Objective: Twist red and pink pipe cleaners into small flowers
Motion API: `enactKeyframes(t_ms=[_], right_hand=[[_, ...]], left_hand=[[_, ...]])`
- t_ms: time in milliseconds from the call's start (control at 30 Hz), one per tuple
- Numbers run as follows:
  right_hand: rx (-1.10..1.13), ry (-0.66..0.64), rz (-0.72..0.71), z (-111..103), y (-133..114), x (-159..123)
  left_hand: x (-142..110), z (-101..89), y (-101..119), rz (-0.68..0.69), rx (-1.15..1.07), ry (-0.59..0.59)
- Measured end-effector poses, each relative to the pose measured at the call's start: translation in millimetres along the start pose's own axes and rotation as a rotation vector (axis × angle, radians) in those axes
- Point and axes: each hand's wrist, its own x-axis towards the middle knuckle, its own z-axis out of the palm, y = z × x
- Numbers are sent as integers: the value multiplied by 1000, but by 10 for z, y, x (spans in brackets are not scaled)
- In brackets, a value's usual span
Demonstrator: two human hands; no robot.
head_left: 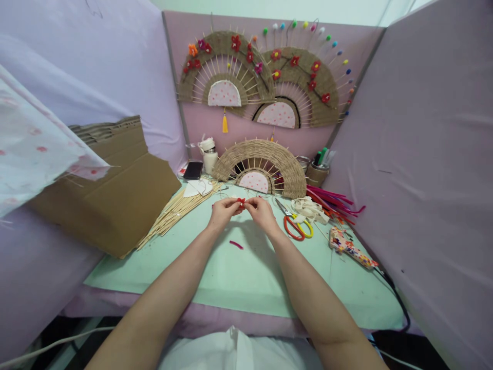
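Both hands meet over the middle of the green tabletop, pinching a small red fuzzy flower (241, 202) between them. My left hand (223, 211) grips its left side with thumb and fingertips. On the opposite side, my right hand (261, 211) is closed on it the same way. A short magenta pipe cleaner piece (236, 245) lies on the table just below the hands. Behind them stands a woven half-round fan (265, 149) with a pink-dotted white centre. The fingers partly cover the flower.
Scissors (295, 228) with red and yellow handles lie right of the hands, near a patterned glue gun (352, 249), pale ribbon (308, 209) and pipe cleaners (335, 200). Thin sticks (175, 213) and a cardboard sheet (111, 190) occupy the left. Decorated fans (227, 51) hang behind.
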Motion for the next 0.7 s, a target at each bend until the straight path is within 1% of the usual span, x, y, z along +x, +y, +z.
enactKeyframes(t_ms=[133, 400, 600, 700], right_hand=[[41, -7, 1, 11, 21, 2], [159, -9, 74, 60, 48, 12], [254, -12, 117, 53, 69, 24], [267, -4, 146, 34, 57, 21]], left_hand=[[5, 2, -18, 13, -16, 13], [-11, 49, -8, 58, -22, 57], [-17, 71, -1, -2, -26, 93], [-17, 71, -11, -18, -47, 76]])
